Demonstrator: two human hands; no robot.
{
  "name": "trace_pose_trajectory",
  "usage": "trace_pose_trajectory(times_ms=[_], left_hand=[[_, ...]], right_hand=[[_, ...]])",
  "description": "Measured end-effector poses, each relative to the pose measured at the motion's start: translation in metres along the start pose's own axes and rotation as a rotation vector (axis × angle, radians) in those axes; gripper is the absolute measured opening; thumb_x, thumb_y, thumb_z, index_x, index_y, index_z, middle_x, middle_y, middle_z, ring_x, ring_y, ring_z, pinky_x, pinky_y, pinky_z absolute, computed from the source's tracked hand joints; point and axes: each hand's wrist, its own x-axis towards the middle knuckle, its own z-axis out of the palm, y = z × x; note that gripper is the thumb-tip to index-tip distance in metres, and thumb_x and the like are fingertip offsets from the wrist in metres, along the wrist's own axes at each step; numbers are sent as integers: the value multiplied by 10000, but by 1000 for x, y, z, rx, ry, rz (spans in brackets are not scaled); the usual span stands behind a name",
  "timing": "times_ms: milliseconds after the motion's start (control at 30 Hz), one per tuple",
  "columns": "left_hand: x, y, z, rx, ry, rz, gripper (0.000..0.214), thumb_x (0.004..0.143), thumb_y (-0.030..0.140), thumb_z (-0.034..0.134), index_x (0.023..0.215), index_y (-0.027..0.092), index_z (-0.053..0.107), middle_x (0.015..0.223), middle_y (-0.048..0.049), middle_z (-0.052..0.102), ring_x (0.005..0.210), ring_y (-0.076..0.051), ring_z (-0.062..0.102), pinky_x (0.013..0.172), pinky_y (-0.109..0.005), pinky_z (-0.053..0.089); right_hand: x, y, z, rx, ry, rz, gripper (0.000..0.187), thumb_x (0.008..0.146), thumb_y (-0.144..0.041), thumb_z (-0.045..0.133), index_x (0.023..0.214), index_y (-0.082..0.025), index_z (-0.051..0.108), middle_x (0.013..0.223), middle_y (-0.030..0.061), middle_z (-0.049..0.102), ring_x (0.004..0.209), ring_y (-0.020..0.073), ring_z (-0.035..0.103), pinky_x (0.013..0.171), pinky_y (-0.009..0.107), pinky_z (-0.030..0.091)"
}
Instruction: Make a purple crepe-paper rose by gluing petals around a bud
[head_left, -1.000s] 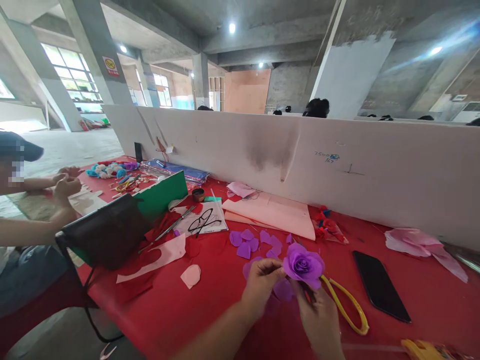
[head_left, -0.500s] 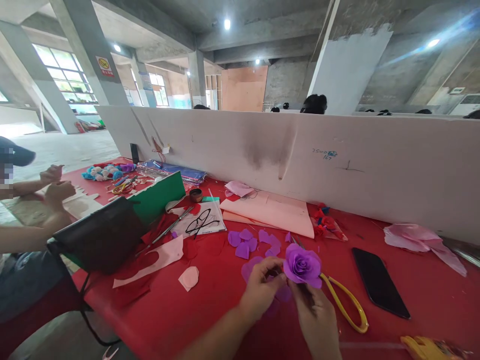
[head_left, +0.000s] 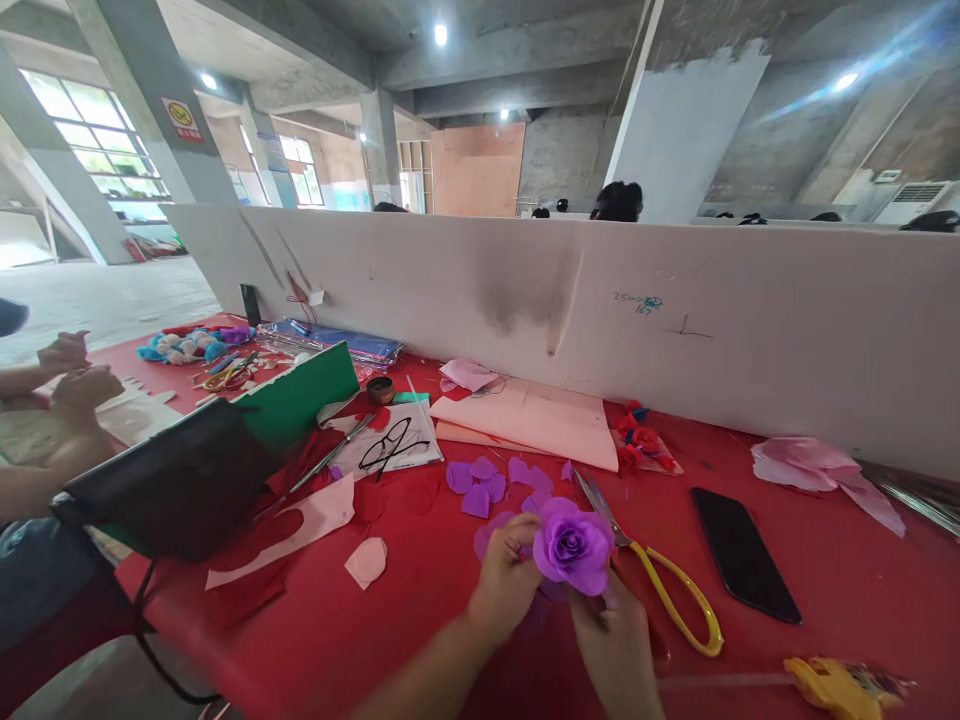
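A purple artificial rose (head_left: 572, 545) with layered petals faces up toward me, low over the red table. My right hand (head_left: 611, 630) is closed around its underside; the flower hides the fingertips and any stem. At the rose's left edge, my left hand (head_left: 508, 575) pinches an outer petal between thumb and fingers. Loose purple petals (head_left: 477, 498) lie on the table beyond my hands, and more show partly behind the left one. Scissors with yellow handles (head_left: 679, 595) rest just right of the rose, blades pointing away.
To the right are a black phone (head_left: 745, 555) and a yellow tool (head_left: 847, 688). Pink sheets (head_left: 529, 422), eyeglasses (head_left: 394, 446) and tweezers (head_left: 330, 456) lie farther back. A green-and-black board (head_left: 300, 400) stands at left, near another person's hands (head_left: 79, 370). A white partition (head_left: 420, 270) edges the table.
The rose has moved slightly left and down and tilts more toward me. My left fingers have closed on its outer petal. More of the scissors' blades shows, and the view has shifted a little.
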Motion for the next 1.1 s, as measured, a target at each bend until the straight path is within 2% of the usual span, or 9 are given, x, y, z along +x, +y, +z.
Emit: trace_pose_trajectory(times_ms=[167, 267, 367, 600, 767, 967, 1100], left_hand=[[0, 1, 1, 14, 33, 34, 284, 727, 381, 727, 553, 158, 704, 744, -40, 539, 750, -148, 485, 721, -264, 400], [0, 0, 2, -20, 31, 30, 271, 711, 390, 741, 577, 156, 713, 763, -47, 556, 768, -155, 498, 732, -268, 406], [0, -1, 3, -50, -7, -22, 295, 719, 415, 730, 599, 145, 722, 785, -65, 588, 781, -170, 525, 745, -282, 421], [1, -4, 3, -65, -4, 20, 284, 702, 405, 744, 589, 146, 715, 725, -48, 594, 709, -151, 520, 689, -270, 432], [1, -4, 2, -31, -17, 48, 230, 726, 382, 725, 688, 157, 752, 778, -67, 648, 768, -179, 565, 748, -292, 457], [0, 4, 1, -51, -45, -7, 184, 715, 348, 731, 720, 167, 764, 815, -62, 696, 774, -177, 595, 766, -287, 476], [-1, 10, 0, -79, -50, -22, 177, 682, 314, 756, 800, 182, 769, 841, -49, 722, 818, -189, 623, 835, -309, 479]], right_hand=[[1, 2, 0, -1, -1, -31, 139, 699, -250, 546, 631, -197, 655, 446, 13, 570, 512, 207, 630, 464, 238, 502], [2, 2, 1, 1, 1, -34, 161, 717, -283, 570, 718, -175, 690, 481, 29, 610, 532, 212, 650, 479, 238, 514], [2, 1, 1, 4, 26, -34, 169, 731, -321, 588, 699, -177, 670, 546, 50, 652, 539, 207, 659, 479, 229, 515], [1, -2, 0, -18, 52, -77, 250, 761, -341, 586, 540, -227, 557, 379, -19, 461, 477, 183, 596, 421, 207, 464], [2, 4, 2, -42, 36, -156, 123, 748, -216, 534, 667, -205, 626, 524, 11, 613, 466, 162, 582, 447, 226, 469], [2, 0, 1, -75, 38, -155, 139, 771, -190, 513, 712, -177, 638, 619, 39, 672, 510, 151, 592, 480, 223, 456], [1, -4, 1, -56, 26, -160, 165, 798, -181, 499, 769, -165, 661, 680, 44, 690, 577, 152, 607, 540, 224, 463]])
